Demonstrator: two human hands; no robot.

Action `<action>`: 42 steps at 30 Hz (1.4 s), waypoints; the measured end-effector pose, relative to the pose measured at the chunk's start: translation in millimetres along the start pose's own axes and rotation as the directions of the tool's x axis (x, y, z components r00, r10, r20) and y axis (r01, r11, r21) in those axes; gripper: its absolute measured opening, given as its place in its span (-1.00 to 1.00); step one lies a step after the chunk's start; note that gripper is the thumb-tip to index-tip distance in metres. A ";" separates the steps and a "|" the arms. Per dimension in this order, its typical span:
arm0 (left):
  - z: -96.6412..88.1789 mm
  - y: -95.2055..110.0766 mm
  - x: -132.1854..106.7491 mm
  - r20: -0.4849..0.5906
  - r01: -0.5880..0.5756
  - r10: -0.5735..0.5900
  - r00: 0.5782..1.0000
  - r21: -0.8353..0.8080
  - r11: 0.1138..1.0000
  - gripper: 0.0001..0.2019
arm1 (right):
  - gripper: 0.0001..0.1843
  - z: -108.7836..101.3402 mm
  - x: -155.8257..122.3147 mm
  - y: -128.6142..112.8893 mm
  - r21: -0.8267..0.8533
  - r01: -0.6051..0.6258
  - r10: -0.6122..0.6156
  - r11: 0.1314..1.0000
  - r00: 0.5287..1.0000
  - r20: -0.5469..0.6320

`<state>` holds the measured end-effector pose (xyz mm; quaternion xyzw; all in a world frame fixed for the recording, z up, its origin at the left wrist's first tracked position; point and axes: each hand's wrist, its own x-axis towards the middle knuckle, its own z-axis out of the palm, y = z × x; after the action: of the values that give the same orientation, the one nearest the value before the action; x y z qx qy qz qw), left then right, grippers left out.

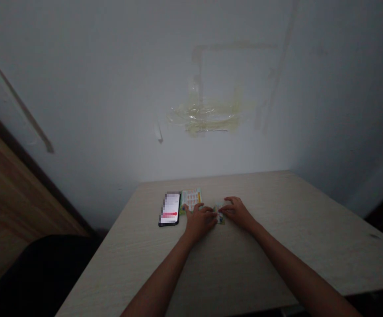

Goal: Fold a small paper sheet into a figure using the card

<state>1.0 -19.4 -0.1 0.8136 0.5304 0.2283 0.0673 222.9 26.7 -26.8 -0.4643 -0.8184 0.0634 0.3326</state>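
A small printed card or packet (220, 217) lies flat on the table between my hands. My left hand (199, 221) rests palm down with its fingers spread. Its fingertips touch the small card's left edge, and its thumb side lies over the lower part of a larger printed sheet (191, 196). From the other side, my right hand (239, 214) reaches in with fingers apart, their tips on the card's right part. Both hands hide some of the card, so I cannot make out exactly what it is.
Left of the printed sheet lies a phone (170, 208) with its screen lit. The pale wooden table (128, 264) meets a white wall (112, 110) marked with old tape (207, 116). A dark rounded object (42, 273) stands by the table's left side, near wooden boards (9, 193).
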 end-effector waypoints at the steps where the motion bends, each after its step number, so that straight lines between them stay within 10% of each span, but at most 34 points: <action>1: 0.1 -0.1 0.1 0.003 0.002 -0.002 1.000 -0.003 1.000 -0.77 | -0.84 0.4 0.4 -0.1 0.000 -0.013 0.013 1.000 1.000 0.000; 25: 0.1 -1.1 1.0 0.013 0.016 -0.016 1.000 0.014 1.000 -0.77 | -0.73 1.2 11.2 -15.4 -0.195 -0.087 0.090 0.977 0.996 0.008; 42: -4.4 5.9 -2.6 0.015 -0.012 0.011 1.000 0.051 0.999 -0.76 | -0.86 -1.9 6.7 -16.2 -0.010 -0.007 0.007 1.000 1.000 0.009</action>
<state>3.2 -24.8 5.1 0.8197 0.5309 0.2093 0.0491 210.1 22.6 -15.5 -0.4684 -0.8186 0.0626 0.3264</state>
